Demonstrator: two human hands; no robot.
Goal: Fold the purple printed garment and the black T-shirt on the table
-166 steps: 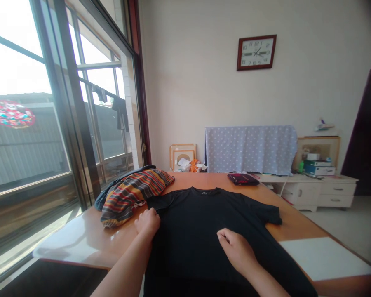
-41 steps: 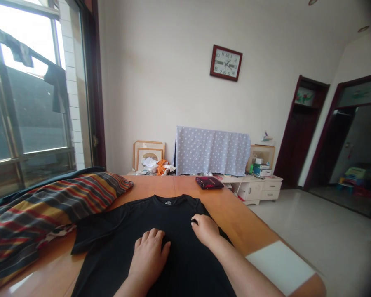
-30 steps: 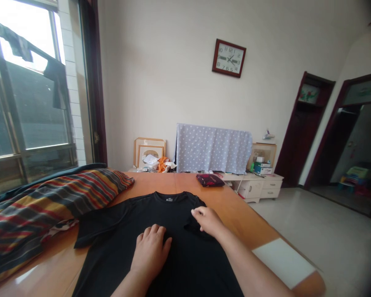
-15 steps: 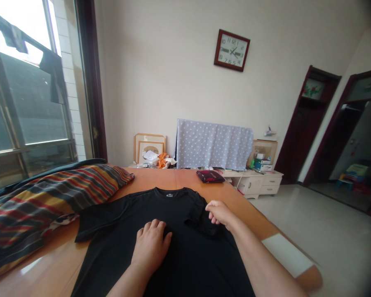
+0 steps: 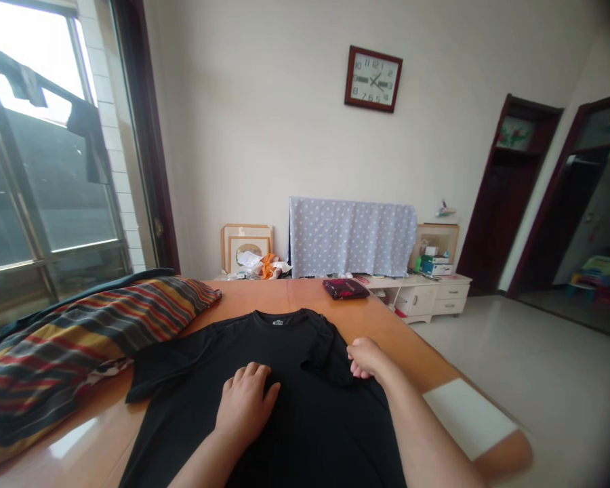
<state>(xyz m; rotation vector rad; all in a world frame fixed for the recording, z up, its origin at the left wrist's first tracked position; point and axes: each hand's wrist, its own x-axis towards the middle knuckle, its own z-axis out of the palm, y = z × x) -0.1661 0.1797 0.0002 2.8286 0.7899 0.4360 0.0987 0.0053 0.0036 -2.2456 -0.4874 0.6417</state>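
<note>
Right hand (image 5: pixel 369 359) outward, T-shirt (image 5: pixel 183 407) beside striped bedding (image 5: pixel 66 352)

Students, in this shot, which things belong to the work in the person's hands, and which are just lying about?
Part of the work: black T-shirt, left hand flat on it, right hand at its folded edge.

Just lying about: striped cloth bundle, maroon pouch, polka-dot cloth, picture frames, wall clock.
</note>
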